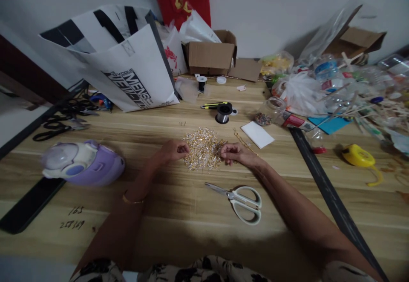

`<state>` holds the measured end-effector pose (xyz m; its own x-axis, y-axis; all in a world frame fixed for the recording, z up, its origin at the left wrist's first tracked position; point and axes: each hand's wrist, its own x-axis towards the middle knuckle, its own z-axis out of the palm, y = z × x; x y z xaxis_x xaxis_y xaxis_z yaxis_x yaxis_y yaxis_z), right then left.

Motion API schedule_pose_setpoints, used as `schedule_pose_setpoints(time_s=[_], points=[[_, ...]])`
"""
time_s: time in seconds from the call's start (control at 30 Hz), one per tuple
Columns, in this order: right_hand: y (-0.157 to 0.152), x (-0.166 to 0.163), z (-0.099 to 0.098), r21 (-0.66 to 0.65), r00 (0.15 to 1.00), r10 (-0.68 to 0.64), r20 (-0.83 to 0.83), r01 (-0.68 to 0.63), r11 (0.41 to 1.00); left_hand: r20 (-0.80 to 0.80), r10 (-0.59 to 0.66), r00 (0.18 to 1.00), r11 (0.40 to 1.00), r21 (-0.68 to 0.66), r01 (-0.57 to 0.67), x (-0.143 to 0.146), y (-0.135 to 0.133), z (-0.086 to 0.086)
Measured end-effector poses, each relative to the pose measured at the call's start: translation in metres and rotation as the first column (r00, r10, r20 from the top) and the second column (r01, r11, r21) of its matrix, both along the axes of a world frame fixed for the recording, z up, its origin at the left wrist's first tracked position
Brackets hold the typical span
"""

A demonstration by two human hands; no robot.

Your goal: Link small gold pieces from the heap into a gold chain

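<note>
A glittering heap of tiny gold and silver beads lies mid-worktop on pale wood-grain laminate. The left hand rests at its left edge and the right hand at its right, each with fingers curled together, seemingly pinching beads too small to make out. White-handled scissors lie just in front, a lilac plastic bottle far left, and a wire spool behind. A white bag reads "MENS".

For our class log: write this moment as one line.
left hand: at bead pile | right hand: at pile | scissors: near, untouched
</note>
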<state>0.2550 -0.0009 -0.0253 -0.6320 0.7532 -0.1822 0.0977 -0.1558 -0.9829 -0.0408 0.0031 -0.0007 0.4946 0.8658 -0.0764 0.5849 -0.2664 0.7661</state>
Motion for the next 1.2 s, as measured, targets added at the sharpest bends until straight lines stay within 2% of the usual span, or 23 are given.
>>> schedule_pose_setpoints(time_s=[0.37,0.5,0.67,0.97,1.2], points=[[0.000,0.000,-0.002,-0.027,0.999,-0.037,0.021,0.038,0.999,0.026,0.023,0.999,1.000,-0.014,-0.023,-0.009,0.005,-0.015],[0.000,0.001,-0.003,-0.029,0.999,-0.040,0.023,0.041,0.999,0.036,0.046,0.998,0.998,-0.052,-0.044,-0.008,0.005,-0.010],[-0.001,0.001,-0.003,-0.021,0.999,-0.040,0.029,0.041,0.999,-0.005,0.076,0.997,0.996,-0.040,-0.076,-0.007,0.002,-0.002],[0.000,0.000,-0.001,-0.018,0.998,-0.038,0.044,0.039,0.999,-0.073,0.106,0.992,0.993,0.061,-0.102,-0.012,0.003,0.003],[0.001,0.001,-0.003,-0.011,0.999,-0.021,0.041,0.022,1.000,-0.063,0.113,0.992,0.989,0.099,-0.107,-0.016,0.005,0.002]])
